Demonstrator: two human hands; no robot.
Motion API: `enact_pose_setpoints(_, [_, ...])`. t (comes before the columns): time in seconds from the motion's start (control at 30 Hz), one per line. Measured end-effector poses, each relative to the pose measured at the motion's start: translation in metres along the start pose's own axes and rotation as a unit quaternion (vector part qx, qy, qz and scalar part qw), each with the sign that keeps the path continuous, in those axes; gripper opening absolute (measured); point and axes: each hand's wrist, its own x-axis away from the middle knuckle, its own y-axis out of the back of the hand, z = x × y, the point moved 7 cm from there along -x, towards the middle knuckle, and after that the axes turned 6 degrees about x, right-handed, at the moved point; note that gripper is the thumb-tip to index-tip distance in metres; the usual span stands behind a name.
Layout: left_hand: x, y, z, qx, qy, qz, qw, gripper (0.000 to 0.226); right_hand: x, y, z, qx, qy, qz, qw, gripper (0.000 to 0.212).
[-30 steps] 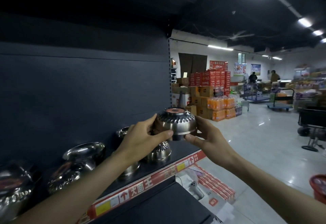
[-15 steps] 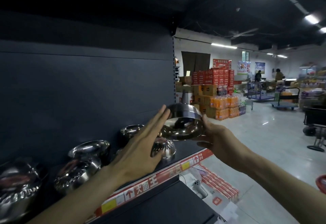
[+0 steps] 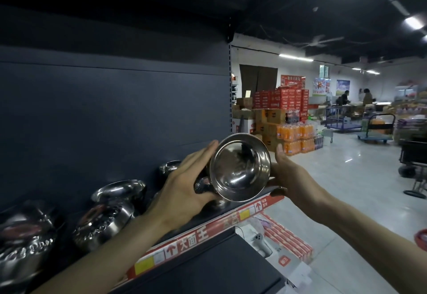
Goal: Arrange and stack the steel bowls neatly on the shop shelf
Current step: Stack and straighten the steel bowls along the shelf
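While the steel bowl (image 3: 240, 166) tilts mouth-outward just above the shelf (image 3: 208, 231) edge, the right hand (image 3: 293, 178) cups it and the left hand (image 3: 184, 185) presses flat-fingered, with the shelved bowl (image 3: 201, 186) directly beneath.

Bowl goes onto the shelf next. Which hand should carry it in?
Probably the right hand: its fingers curl under the bowl and its thumb sits by the rim, so it seems to bear the weight. The left hand lies flat against the bowl's left side, only steadying it.
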Motion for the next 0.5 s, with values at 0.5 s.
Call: enact_pose_setpoints(0.5, [-0.001,-0.008,0.018,0.274,0.156,-0.063,0.947,0.036,0.005,-0.024,0.012,-0.026,0.058,0.013,0.998,0.056])
